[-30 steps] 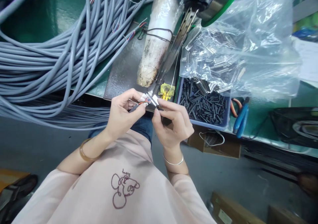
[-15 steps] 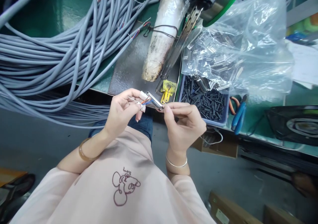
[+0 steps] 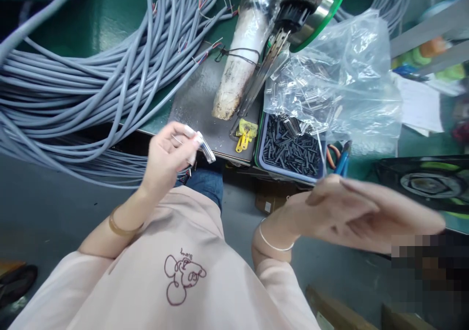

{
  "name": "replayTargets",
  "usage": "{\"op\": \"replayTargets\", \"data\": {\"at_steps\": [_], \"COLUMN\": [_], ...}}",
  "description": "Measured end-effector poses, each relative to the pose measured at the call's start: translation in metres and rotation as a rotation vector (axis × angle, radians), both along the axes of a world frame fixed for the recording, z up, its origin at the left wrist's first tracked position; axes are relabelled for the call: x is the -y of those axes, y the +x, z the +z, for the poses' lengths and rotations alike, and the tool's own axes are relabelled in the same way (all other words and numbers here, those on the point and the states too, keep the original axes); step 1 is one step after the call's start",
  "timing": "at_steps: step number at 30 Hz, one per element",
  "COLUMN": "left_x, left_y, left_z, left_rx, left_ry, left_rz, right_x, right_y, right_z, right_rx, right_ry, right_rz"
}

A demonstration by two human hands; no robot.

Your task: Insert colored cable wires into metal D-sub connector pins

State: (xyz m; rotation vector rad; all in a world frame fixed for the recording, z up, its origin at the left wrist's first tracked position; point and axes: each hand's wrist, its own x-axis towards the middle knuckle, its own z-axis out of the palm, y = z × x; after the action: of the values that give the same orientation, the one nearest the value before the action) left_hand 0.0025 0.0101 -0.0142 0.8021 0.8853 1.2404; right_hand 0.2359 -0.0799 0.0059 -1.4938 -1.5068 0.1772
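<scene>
My left hand (image 3: 166, 149) is closed in a pinch on thin wires fitted to a metal multi-pin connector (image 3: 208, 153), which sticks out past the fingertips over the bench edge. White material shows at the fingertips, and part of the wires is hidden by the fingers. Off to the right, my right hand (image 3: 351, 213) is raised in front of the bench edge, blurred by motion. Its fingers look stretched out, and nothing shows in it. Nearest to it are blue-handled cutters (image 3: 342, 161) and a blue bin (image 3: 261, 156) of small black sleeves.
Bundled grey cables (image 3: 91, 91) cover the left. A white wrapped tube (image 3: 240, 66) and a soldering iron (image 3: 271, 54) slant over a dark plate (image 3: 198, 95). Yellow clip-like pieces (image 3: 242, 137) lie beside them. A clear bag (image 3: 355, 76) of metal connectors overhangs the bin.
My right hand has let go of the connector and swung right, its fingers opening out. My left hand has shifted slightly left with the wires and connector. The view has moved a little.
</scene>
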Motion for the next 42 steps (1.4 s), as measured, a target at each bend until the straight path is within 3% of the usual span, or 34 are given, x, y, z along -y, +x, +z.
{"op": "replayTargets", "data": {"at_steps": [1, 2, 3, 4, 9, 12, 16, 25, 29, 32, 37, 40, 42], "left_x": [-0.006, -0.012, -0.018, -0.022, -0.026, -0.024, -0.026, -0.027, -0.02, -0.009, 0.007, 0.011, 0.012], "left_y": [-0.004, -0.007, -0.009, -0.011, -0.008, -0.007, -0.007, -0.002, 0.0, 0.001, 0.004, 0.006, 0.01], "left_z": [0.001, 0.002, 0.004, 0.007, 0.017, 0.022, 0.026, 0.023, 0.018, 0.014, 0.006, 0.004, 0.003], "left_rx": [0.015, 0.006, -0.006, -0.013, -0.016, 0.007, 0.021, 0.044, 0.085, 0.166, 0.157, 0.109, 0.098], "left_ry": [0.006, -0.002, -0.015, -0.042, -0.167, -0.186, -0.165, -0.122, -0.107, -0.119, -0.16, -0.159, -0.161], "left_rz": [0.048, 0.036, -0.016, -0.087, -0.345, -0.39, -0.39, -0.352, -0.231, -0.161, -0.235, -0.287, -0.308], "right_x": [-0.012, -0.027, -0.045, -0.065, -0.144, -0.162, -0.168, -0.163, -0.159, -0.152, -0.101, -0.053, -0.026], "right_y": [-0.001, -0.004, -0.008, -0.011, -0.01, -0.005, -0.004, -0.003, -0.003, -0.007, -0.023, -0.034, -0.043], "right_z": [0.007, 0.014, 0.02, 0.026, 0.034, 0.029, 0.023, 0.022, 0.019, 0.02, 0.033, 0.035, 0.029], "right_rx": [0.024, 0.1, 0.189, 0.261, 0.264, 0.243, 0.229, 0.312, 0.304, 0.273, 0.163, 0.082, -0.005], "right_ry": [0.109, 0.313, 0.386, 0.389, 0.103, 0.033, 0.023, 0.002, 0.008, 0.106, 0.299, 0.238, 0.085], "right_rz": [-0.059, -0.173, -0.212, -0.162, 0.118, 0.216, 0.253, 0.255, 0.252, 0.216, 0.046, 0.02, 0.123]}}
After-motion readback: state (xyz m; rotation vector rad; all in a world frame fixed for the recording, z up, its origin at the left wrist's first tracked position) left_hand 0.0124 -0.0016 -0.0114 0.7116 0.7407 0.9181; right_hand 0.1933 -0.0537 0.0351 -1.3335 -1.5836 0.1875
